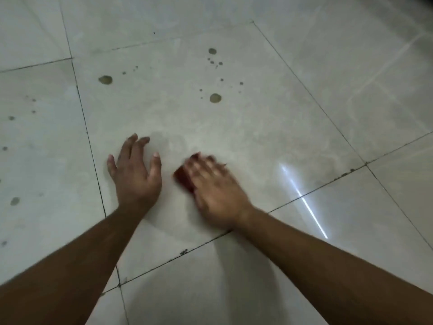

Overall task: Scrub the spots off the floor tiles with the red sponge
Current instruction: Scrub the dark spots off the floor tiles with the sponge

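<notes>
My right hand (pixel 215 186) lies on top of the red sponge (pixel 182 180) and presses it onto a pale floor tile (pixel 257 127); the hand is blurred, and only the sponge's left edge shows from under the fingers. My left hand (pixel 134 171) rests flat on the same tile just to the left, fingers spread, holding nothing. Farther out on this tile lie dark spots: a large one (pixel 215 98), another (pixel 105 80), one (pixel 212 51) at the back, and several small specks around them.
The tile to the left carries more spots, such as one (pixel 14 201) and one (pixel 11 118). Dark grout lines (pixel 90 146) run between the tiles. A bright streak of reflected light (pixel 304 200) crosses the floor on the right.
</notes>
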